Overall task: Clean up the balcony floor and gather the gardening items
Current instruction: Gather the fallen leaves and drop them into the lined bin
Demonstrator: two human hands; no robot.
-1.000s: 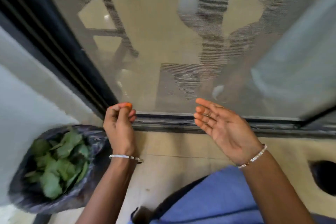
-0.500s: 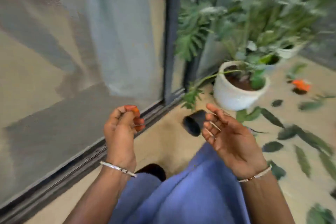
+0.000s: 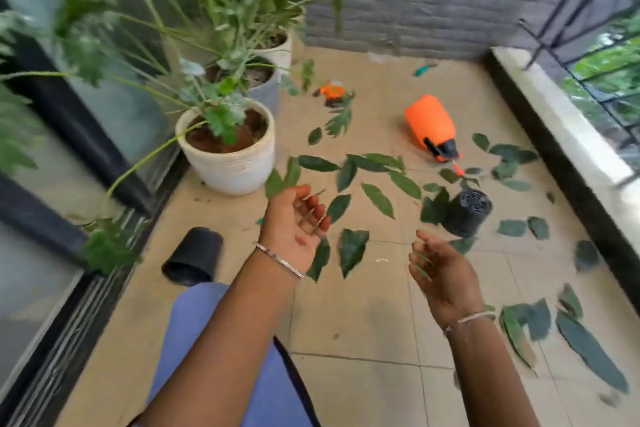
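Observation:
Several green leaves (image 3: 379, 199) lie scattered over the beige balcony floor (image 3: 353, 319). An orange spray bottle (image 3: 430, 126) lies on its side further off. One black plastic pot (image 3: 194, 256) lies tipped over at the left, another black pot (image 3: 466, 212) lies at the right. A small orange item (image 3: 331, 90) and a teal tool (image 3: 423, 69) lie near the far wall. My left hand (image 3: 294, 224) hovers palm up, fingers relaxed, holding nothing. My right hand (image 3: 440, 270) hovers open beside it, also empty.
A white potted plant (image 3: 230, 156) stands at the left by the glass door (image 3: 52, 184), with two more pots behind it. A grey brick wall closes the far end. A low ledge with a railing (image 3: 568, 121) runs along the right. My blue-clad knee (image 3: 221, 340) is below.
My view has swung right from the screen door and leaf bag to the balcony floor. My left hand has opened from a curled fist; both hands stay raised.

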